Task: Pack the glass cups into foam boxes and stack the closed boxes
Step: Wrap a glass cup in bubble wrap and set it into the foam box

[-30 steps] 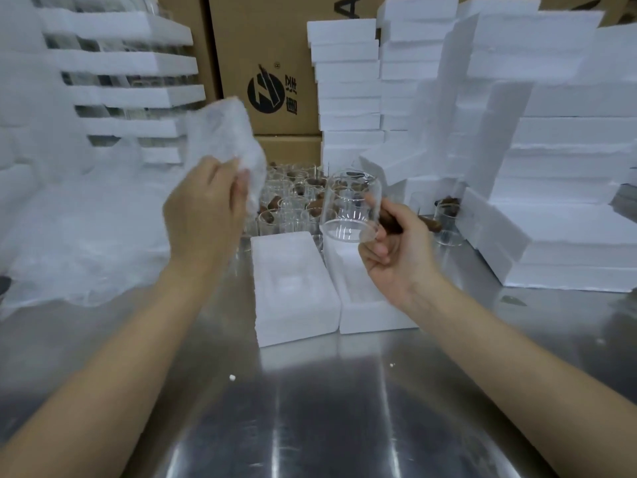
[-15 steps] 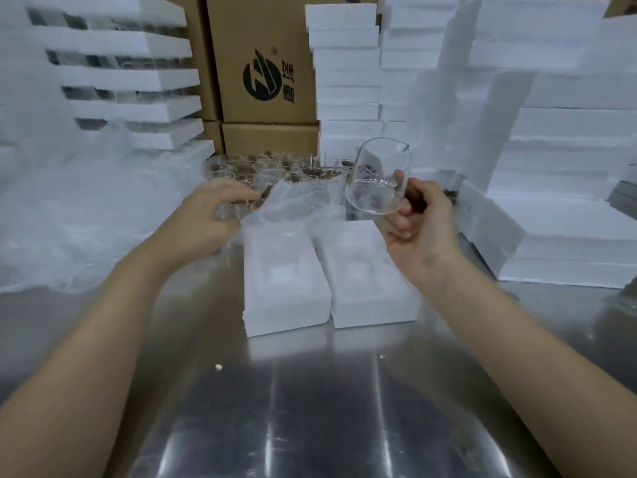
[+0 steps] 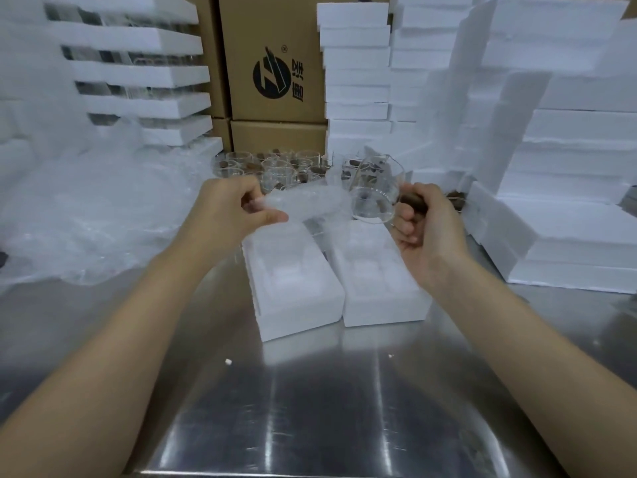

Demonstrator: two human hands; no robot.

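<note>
Above the far end of the foam box (image 3: 382,305) hangs one glass cup (image 3: 374,193), right hand (image 3: 425,232) gripping its dark handle (image 3: 412,201), base turned left towards the plastic bag (image 3: 310,205) that the left hand (image 3: 231,210) pinches.

**Steel desk, cartons behind**

A brushed steel desk (image 3: 310,426) fills the foreground, its surface throwing back pale streaks of light. At the back stand stacked brown cartons (image 3: 275,29), the upper one printed with a round black logo (image 3: 270,73). A heap of clear plastic film (image 3: 86,215) lies on the desk's left side.
</note>
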